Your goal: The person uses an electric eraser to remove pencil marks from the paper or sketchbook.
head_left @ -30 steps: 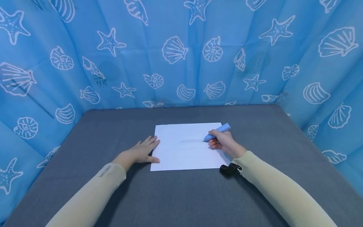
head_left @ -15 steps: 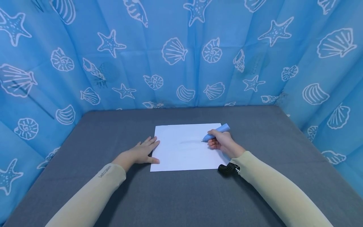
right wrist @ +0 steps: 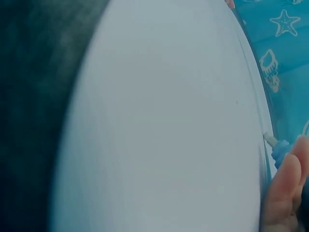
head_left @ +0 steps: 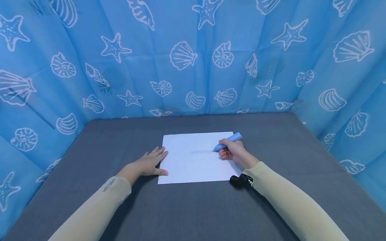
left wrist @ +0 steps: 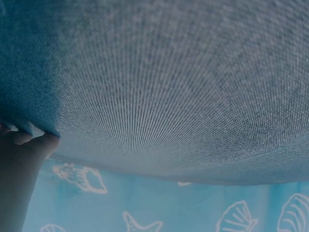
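Note:
A white sheet of paper (head_left: 187, 167) lies flat on the grey cloth. On its left edge rests my left hand (head_left: 147, 163), palm down with the fingers spread. My right hand (head_left: 238, 153) grips a thick light-blue pen (head_left: 227, 141) over the paper's right part, thumb and fingers curled round it. The pen leans up to the right, and its thin tip meets the sheet. A faint grey streak runs left from the tip; whether it is a line or a shadow is unclear. In the right wrist view, the pen's pale tip and ribbed blue front (right wrist: 280, 152) show beside the fingertips (right wrist: 285, 176).
Grey cloth (head_left: 193, 214) covers the table round the paper. A blue curtain (head_left: 144, 60) with white shells and starfish hangs behind and on both sides. By my right wrist, a small black device (head_left: 238, 181) sits at the paper's lower right corner.
The pen tip has moved very slightly left over the paper, my right hand with it. My left hand stays on the paper's edge. The whole head view has shifted a little.

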Motion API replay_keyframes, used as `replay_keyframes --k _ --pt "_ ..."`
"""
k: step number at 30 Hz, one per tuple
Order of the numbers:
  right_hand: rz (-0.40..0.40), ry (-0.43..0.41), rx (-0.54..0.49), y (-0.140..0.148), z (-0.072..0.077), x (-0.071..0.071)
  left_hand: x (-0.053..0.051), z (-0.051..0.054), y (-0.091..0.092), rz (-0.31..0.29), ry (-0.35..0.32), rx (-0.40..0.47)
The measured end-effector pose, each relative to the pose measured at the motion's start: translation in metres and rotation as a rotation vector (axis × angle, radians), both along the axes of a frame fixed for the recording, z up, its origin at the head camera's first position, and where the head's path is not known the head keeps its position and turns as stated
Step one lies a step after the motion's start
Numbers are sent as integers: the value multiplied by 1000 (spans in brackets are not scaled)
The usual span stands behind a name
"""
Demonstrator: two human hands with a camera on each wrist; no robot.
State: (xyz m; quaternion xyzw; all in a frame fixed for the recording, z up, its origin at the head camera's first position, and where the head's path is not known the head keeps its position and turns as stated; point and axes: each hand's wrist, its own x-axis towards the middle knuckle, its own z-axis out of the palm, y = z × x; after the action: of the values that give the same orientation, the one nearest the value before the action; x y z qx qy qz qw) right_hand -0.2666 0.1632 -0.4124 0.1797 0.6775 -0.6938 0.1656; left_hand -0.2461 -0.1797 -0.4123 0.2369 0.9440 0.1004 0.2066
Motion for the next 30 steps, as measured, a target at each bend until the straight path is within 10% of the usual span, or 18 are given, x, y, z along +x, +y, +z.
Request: replay_keyframes --k 30 --pt "-14 11 13 -3 0 2 -2 -3 -2 -1 12 15"
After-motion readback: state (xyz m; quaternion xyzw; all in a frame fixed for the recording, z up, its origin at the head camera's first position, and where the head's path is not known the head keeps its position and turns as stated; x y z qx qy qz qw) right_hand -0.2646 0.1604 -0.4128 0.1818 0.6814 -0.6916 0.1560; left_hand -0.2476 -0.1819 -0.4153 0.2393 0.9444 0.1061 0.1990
